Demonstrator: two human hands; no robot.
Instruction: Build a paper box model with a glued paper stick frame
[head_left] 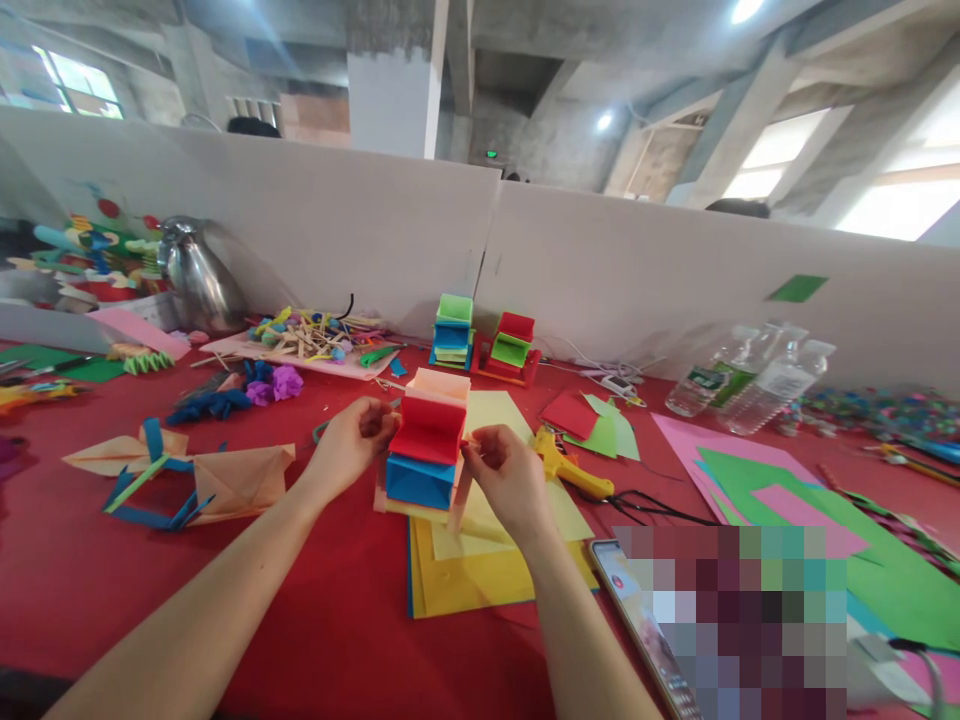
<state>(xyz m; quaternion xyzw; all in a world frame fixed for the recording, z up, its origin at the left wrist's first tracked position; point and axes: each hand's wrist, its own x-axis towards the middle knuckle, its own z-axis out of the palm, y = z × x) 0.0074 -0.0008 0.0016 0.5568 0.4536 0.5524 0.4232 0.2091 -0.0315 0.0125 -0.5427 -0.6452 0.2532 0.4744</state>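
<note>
A folded paper stack point(424, 440) with a peach top, a red middle and a blue bottom stands on yellow sheets point(480, 560) on the red table. My left hand point(351, 440) pinches its left side at the red layer. My right hand point(504, 478) is closed on its right side, fingers pinching a pale peach strip that hangs down beside the blue layer. Both forearms reach in from the bottom edge.
Two similar paper stacks point(453, 332) point(511, 346) stand by the white partition point(600, 270). A yellow glue gun point(570, 466), plastic bottles point(750, 385), a phone point(645, 630), loose coloured sheets point(787, 490), a metal kettle point(196, 275), craft sticks point(315, 338) and peach folded shapes point(225, 478) lie around.
</note>
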